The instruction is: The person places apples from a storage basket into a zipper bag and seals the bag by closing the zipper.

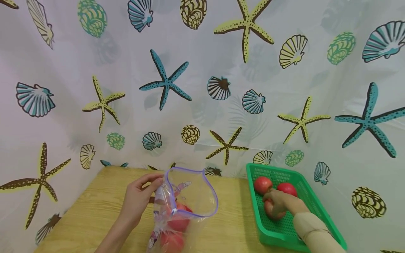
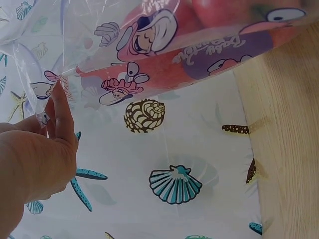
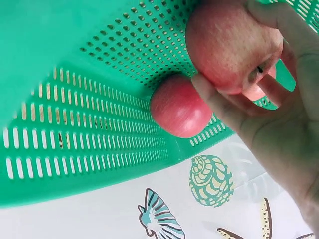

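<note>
My left hand (image 1: 140,195) pinches the edge of a clear zip bag (image 1: 193,211) with a purple zip rim, whose mouth gapes wide. Several red apples (image 1: 178,223) lie inside the bag, and cartoon prints on its side show in the left wrist view. On the right, my right hand (image 1: 278,200) reaches into a green basket (image 1: 262,228) and grips a red apple (image 3: 232,47), fingers and thumb curled around it. Two other apples stay in the basket: one red apple (image 1: 262,185) at the far left corner and another apple (image 1: 287,189) beyond the hand.
A wooden table (image 1: 231,225) lies under the bag and basket, with bare wood between them. Behind and at both sides hangs a white curtain (image 1: 196,116) printed with starfish and shells. The basket's raised walls surround the right hand.
</note>
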Available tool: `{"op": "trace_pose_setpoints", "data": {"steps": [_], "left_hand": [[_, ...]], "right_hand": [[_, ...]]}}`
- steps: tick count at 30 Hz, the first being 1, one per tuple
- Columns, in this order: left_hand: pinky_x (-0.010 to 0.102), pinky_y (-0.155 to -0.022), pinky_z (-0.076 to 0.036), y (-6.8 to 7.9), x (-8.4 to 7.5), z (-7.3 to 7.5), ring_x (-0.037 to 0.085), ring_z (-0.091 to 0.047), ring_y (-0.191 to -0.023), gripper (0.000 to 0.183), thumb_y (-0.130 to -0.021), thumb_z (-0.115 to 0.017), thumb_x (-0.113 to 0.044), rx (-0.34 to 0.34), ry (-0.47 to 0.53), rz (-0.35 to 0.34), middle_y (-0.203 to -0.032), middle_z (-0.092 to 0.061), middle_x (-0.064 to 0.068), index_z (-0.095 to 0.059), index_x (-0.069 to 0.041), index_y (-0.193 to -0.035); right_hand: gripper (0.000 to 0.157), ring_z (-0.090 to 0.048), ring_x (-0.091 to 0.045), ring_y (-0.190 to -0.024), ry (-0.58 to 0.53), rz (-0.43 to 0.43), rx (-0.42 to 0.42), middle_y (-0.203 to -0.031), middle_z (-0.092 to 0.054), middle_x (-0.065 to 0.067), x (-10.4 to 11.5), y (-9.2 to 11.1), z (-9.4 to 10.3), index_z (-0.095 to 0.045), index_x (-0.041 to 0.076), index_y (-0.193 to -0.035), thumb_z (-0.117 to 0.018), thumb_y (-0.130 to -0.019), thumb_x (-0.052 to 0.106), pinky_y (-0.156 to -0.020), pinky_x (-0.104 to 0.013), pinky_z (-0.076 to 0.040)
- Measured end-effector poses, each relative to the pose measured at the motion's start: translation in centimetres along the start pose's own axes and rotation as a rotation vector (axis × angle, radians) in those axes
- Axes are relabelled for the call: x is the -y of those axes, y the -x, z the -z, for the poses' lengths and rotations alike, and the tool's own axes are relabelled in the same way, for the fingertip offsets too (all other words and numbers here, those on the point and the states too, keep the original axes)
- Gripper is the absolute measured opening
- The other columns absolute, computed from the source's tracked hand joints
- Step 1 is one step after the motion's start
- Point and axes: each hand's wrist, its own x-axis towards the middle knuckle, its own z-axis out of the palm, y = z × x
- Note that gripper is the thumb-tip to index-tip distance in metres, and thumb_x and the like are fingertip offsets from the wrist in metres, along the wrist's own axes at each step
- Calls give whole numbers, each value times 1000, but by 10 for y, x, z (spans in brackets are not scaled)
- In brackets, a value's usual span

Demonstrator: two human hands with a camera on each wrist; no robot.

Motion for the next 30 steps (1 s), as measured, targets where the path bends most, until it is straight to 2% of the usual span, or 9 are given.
{"op": "trace_pose_setpoints", "data": {"steps": [5,9,12,14,18,21,24,30], "left_hand": [[38,-63,-57,1,0,0,16,-63,-84,34,-87,-65,-32,7,-4,2,-110,-61,4,-66,-8,-112],[38,-64,-57,2,0,1,17,-63,-85,35,-87,-65,-33,9,-10,9,-110,-61,3,-66,-9,-112],[38,-64,-57,3,-1,0,18,-64,-86,35,-87,-65,-34,8,-11,17,-110,-61,4,-66,-10,-112],[38,-64,-57,3,-1,0,18,-64,-86,34,-87,-66,-33,11,-9,22,-110,-61,4,-66,-10,-112],[38,-64,-57,4,-1,0,19,-63,-86,33,-87,-66,-32,12,-7,31,-110,-62,4,-66,-10,-111],[39,-64,-57,5,0,0,19,-63,-85,33,-86,-66,-31,16,0,28,-109,-61,5,-66,-10,-111],[39,-64,-57,5,0,-1,19,-63,-85,32,-86,-66,-31,25,5,25,-110,-61,5,-67,-10,-111],[39,-64,-57,7,-1,0,19,-62,-84,32,-86,-66,-31,24,-11,25,-109,-62,6,-67,-11,-111]], "right_hand": [[43,-52,-30,-90,12,3,-71,-113,-51,-15,5,6,3,-64,9,-106,-68,-64,8,-79,-55,-46],[42,-52,-34,-97,26,8,-137,-114,-50,-12,10,10,9,-63,13,-108,-66,-66,10,-83,-61,-42],[45,-50,-42,-104,26,-1,-171,-119,-49,-14,13,12,15,-62,18,-109,-68,-64,13,-84,-65,-40],[46,-51,-41,-105,34,11,-193,-119,-50,-15,14,13,18,-63,19,-108,-70,-63,15,-85,-66,-39],[49,-50,-35,-97,25,52,-220,-115,-50,-13,14,12,23,-63,19,-109,-72,-61,17,-79,-59,-43],[51,-46,-35,-95,-15,33,-222,-118,-48,-11,14,13,26,-62,20,-112,-73,-63,20,-68,-45,-44],[52,-43,-35,-97,-63,16,-222,-121,-46,-10,16,14,31,-61,22,-114,-75,-64,21,-63,-38,-42],[55,-42,-31,-98,-101,22,-240,-122,-45,-6,28,16,42,-59,27,-118,-77,-66,22,-62,-36,-42]]}}
